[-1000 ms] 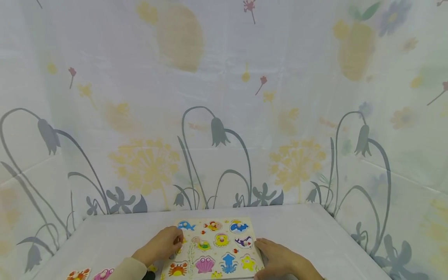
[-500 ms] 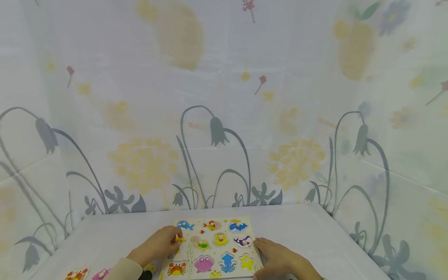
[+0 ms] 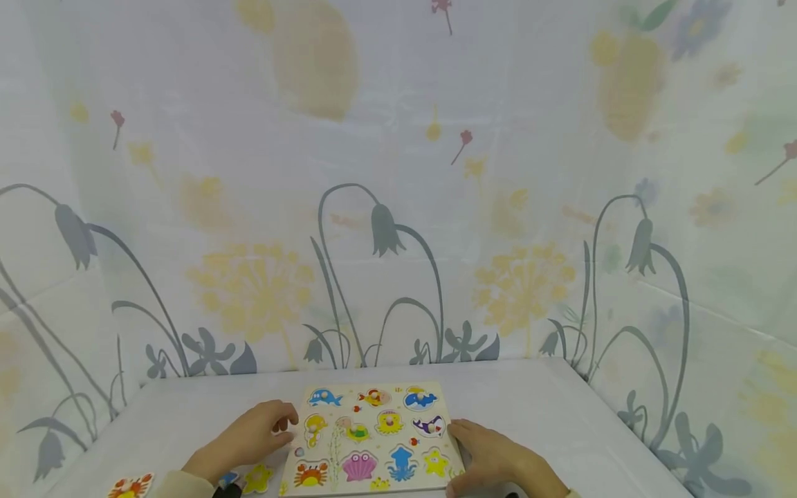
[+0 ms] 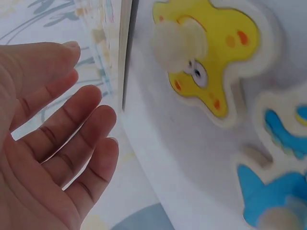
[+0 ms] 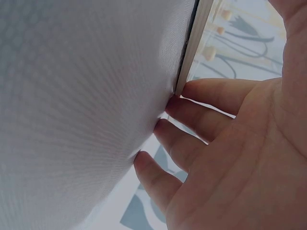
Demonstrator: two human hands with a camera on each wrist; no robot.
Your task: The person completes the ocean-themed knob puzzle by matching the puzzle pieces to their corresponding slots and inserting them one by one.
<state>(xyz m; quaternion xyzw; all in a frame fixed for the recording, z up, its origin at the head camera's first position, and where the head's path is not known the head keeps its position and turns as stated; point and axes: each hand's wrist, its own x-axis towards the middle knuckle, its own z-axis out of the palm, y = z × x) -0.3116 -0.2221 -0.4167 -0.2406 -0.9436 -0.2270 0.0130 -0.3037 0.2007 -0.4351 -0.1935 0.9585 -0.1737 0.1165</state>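
Note:
A wooden puzzle board (image 3: 445, 449) with sea-animal shapes lies flat on the table. My left hand (image 3: 255, 432) is just off its left edge, holding nothing, fingers loosely bent and apart in the left wrist view. Nearest to it on the board is a yellow seahorse (image 3: 314, 430). Below that hand lie a loose yellow starfish piece (image 4: 216, 43) with a knob and a blue piece (image 4: 273, 196). At the board's right edge rests my right hand (image 3: 498, 456). Its fingertips (image 5: 180, 104) touch the white tabletop, the index finger against the board's side (image 5: 196, 43).
A loose crab piece (image 3: 131, 485) lies at the table's front left, partly cut off by the frame. White tabletop (image 3: 517, 398) extends behind and beside the board. A flower-printed curtain (image 3: 398, 277) hangs behind the table and along its sides.
My left hand has moved left off the board, uncovering the seahorse and the board's left edge. The right hand stays at the right edge. The head view has shifted slightly.

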